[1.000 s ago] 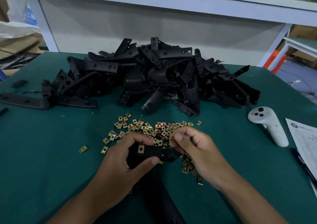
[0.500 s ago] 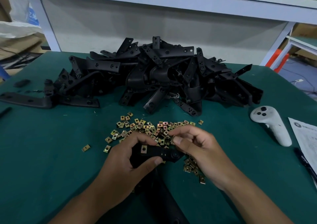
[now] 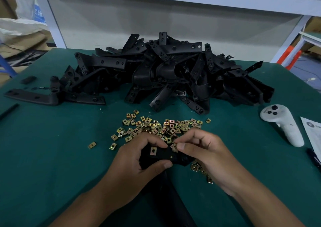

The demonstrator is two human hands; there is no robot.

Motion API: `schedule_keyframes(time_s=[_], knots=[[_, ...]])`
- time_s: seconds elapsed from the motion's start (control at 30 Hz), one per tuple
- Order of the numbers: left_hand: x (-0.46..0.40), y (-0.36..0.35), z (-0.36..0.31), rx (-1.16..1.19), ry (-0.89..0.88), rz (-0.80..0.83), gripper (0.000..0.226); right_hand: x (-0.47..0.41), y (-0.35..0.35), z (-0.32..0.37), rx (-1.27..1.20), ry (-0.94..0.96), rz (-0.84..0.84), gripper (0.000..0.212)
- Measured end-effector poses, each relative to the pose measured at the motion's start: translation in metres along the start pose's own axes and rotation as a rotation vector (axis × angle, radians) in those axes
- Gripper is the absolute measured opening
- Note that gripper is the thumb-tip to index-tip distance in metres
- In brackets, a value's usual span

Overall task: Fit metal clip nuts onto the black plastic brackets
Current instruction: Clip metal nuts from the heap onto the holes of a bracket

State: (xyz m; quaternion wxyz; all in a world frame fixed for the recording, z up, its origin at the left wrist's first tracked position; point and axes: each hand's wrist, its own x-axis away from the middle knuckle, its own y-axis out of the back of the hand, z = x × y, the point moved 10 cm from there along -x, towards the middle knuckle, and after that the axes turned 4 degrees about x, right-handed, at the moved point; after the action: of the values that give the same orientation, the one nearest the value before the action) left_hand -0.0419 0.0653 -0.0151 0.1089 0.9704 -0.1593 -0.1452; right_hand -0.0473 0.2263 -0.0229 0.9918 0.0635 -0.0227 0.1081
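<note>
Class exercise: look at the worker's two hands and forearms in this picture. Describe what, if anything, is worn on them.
Nothing is worn. The left hand and right hand are bare: no gloves, rings, watch or wristband show. Both forearms are uncovered to the picture's bottom edge, with no sleeve in view. The fingernails are short and plain.

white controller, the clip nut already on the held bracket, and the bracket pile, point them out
white controller (image 3: 278, 117): head view, on its round button end.
fitted clip nut (image 3: 153, 150): head view, on its flat face.
bracket pile (image 3: 161, 70): head view, on a curved bracket mid-heap.
</note>
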Motion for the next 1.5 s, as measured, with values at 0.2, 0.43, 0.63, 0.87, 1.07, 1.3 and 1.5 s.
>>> schedule_keyframes(time_s=[0.2, 0.43, 0.63, 0.87, 1.07, 1.3, 1.5], knots=[[0.0, -0.001, -0.002, -0.048, -0.038, 0.004, 0.027, 0.001, 0.005, 0.008, -0.032, 0.044, -0.05, 0.008], [0.0, -0.002, -0.002, -0.055, -0.046, 0.02, 0.027, 0.002, -0.001, 0.002, -0.008, 0.005, 0.005, 0.009], [0.0, -0.003, -0.001, -0.053, -0.037, 0.026, 0.027, 0.001, 0.0, 0.002, 0.012, 0.008, 0.013, 0.017], [0.0, -0.003, -0.002, -0.055, -0.04, 0.026, 0.026, 0.001, 0.0, 0.004, 0.076, 0.019, 0.035, 0.02], [-0.001, -0.001, 0.0, -0.003, -0.015, 0.016, 0.025, 0.002, 0.0, 0.011, 0.049, 0.062, 0.056, 0.033], [-0.001, 0.0, 0.002, 0.077, 0.006, 0.02, 0.029, 0.002, -0.003, 0.01, 0.062, 0.05, 0.063, 0.032], [-0.001, -0.005, 0.007, 0.125, 0.038, 0.059, 0.026, 0.004, -0.003, 0.019, 0.082, 0.122, 0.041, 0.027]])
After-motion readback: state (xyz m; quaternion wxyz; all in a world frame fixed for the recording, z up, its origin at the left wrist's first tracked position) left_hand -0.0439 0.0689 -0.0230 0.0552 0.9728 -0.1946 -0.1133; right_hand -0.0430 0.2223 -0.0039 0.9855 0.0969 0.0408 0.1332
